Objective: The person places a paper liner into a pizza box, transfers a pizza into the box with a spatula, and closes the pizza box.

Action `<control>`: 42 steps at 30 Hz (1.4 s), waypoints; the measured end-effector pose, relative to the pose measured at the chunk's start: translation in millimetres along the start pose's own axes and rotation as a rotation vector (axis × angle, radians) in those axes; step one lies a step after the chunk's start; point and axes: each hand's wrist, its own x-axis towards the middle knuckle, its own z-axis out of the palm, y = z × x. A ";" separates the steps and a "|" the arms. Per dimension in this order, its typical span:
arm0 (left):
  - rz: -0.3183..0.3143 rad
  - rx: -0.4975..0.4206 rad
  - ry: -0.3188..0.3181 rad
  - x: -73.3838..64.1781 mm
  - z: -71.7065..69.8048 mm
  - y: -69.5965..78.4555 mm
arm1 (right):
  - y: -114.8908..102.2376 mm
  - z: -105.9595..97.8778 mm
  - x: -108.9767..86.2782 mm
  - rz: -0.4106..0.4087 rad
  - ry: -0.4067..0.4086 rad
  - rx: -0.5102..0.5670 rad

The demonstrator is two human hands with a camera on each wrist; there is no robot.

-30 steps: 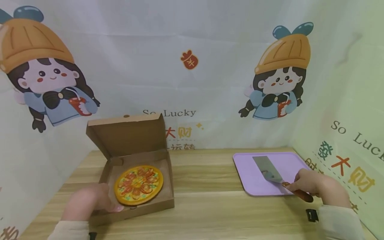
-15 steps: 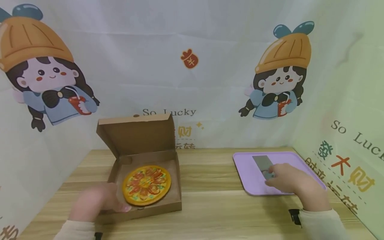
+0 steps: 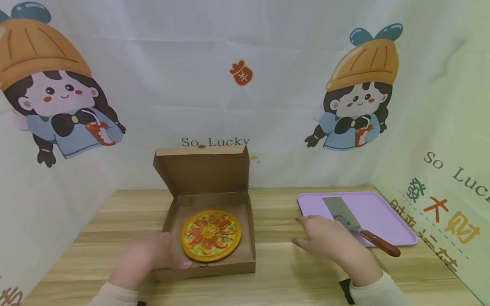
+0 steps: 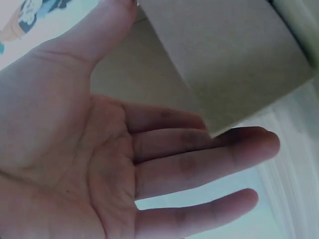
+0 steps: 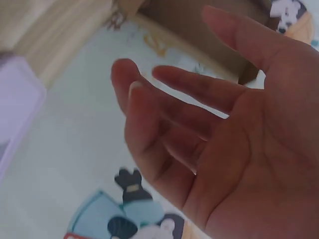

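Observation:
My left hand (image 3: 147, 255) is at the front-left corner of an open cardboard pizza box (image 3: 226, 270), its thumb over the front wall. The left wrist view shows the fingers nearly straight along the corner of the box (image 4: 219, 64), with some fingertips hidden behind it. Inside the box lies a round toy pizza (image 3: 210, 235) with a yellow rim. To the right, my right hand (image 3: 329, 238) hovers between box and tray, fingers loosely bent and holding nothing. Behind it, a pizza server (image 3: 379, 243) with a metal blade and brown handle rests on a purple tray (image 3: 386, 212).
The raised lid (image 3: 206, 172) of the box stands up at the back, close to the printed curtain (image 3: 283, 106). Wood-grain tabletop (image 3: 275, 263) runs between the box and the tray. The server's handle juts past the tray's front edge.
The box, with the pizza in it, has slid right along with my left hand. My right hand has let go of the server's handle and moved left, off the tray.

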 end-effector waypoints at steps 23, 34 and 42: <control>0.022 0.029 0.189 -4.8 25.1 69.1 | -33.0 37.8 2.1 -0.005 -0.101 0.035; 0.057 0.032 0.127 -14.3 34.0 86.4 | -30.1 35.4 -8.9 0.013 -0.049 -0.109; 0.060 0.075 0.146 -27.5 39.6 97.7 | -28.9 34.3 -18.7 0.038 -0.077 -0.130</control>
